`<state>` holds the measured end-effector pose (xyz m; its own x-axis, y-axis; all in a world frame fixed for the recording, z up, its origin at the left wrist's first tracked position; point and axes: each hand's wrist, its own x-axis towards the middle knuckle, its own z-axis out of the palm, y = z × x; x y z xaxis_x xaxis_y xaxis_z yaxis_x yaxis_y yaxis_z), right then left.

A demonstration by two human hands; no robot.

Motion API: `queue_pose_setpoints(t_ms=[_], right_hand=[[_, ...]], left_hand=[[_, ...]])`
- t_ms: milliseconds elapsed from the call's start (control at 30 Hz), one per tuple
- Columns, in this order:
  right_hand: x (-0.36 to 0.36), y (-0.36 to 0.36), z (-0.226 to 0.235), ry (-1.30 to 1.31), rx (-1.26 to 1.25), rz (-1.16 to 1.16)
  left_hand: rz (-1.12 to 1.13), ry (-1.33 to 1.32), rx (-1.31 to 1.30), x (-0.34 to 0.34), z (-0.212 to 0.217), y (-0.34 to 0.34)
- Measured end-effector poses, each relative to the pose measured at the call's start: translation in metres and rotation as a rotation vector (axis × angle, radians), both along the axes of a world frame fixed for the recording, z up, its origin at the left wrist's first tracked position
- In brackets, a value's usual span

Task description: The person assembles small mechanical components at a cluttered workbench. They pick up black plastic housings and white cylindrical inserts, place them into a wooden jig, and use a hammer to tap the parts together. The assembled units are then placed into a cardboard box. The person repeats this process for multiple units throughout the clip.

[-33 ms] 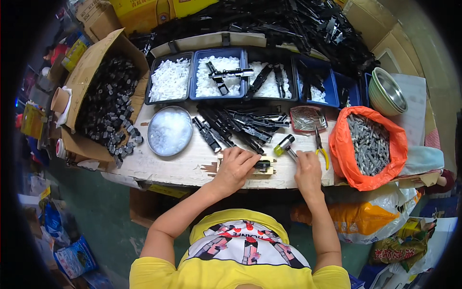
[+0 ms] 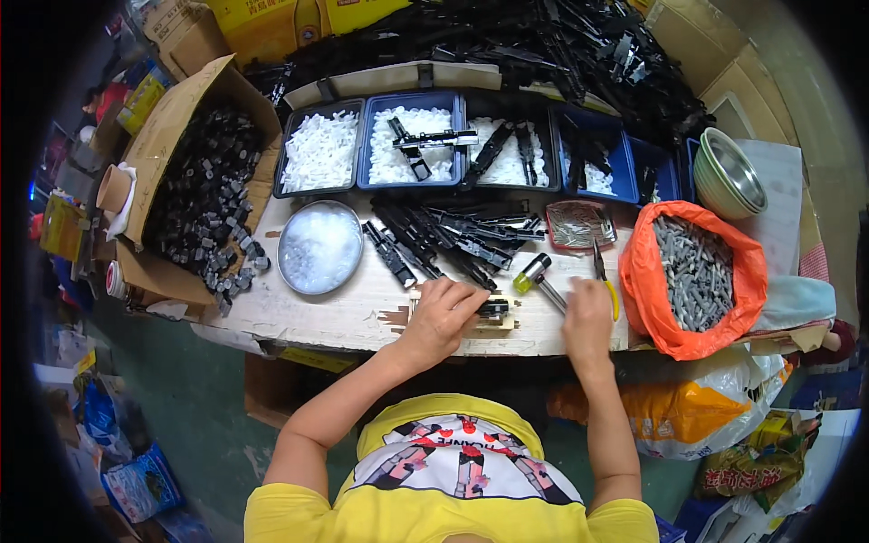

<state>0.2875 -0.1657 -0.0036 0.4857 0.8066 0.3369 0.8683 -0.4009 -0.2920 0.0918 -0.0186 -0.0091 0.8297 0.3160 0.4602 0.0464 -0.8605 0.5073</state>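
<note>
Small black plastic part, seated on a pale wooden block near the front edge of the table, just right of its middle; the left hand lies over the part and block, fingers curled together and pressing down on them, though whether the fingertips actually pinch the part cannot be told; the right hand rests at the front edge with fingers closed around the shaft end of a small hammer, whose yellow and metal head points toward the back of the table. The part appears light, rigid and smooth, likely to skid or tip unless pinned against the block; the safest hold is judged to be across its long sides, clear of any thin tabs that could snap. Just behind the block lies a heap of long black plastic strips; yellow-handled pliers lie right of the hammer; a round metal dish of white pieces stands toward the left; blue trays of white pieces line the back edge; an orange bag of grey parts sits at the right edge; a cardboard box of dark pieces occupies the left edge.
</note>
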Motion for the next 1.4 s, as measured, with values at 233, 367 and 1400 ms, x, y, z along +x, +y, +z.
queue_pose_setpoints(t_ms=[233,367,1400], right_hand=[[0.035,-0.011,-0.019,-0.286,-0.163,-0.229],[0.044,-0.014,-0.021,-0.196,-0.045,-0.194],[-0.094,0.032,0.05,0.368,-0.256,0.687]], left_hand=[[0.091,-0.355,-1.47,-0.014,0.035,0.014],[0.079,-0.344,-1.761,-0.018,0.031,0.012],[-0.13,-0.073,-2.01,-0.081,0.015,0.009]])
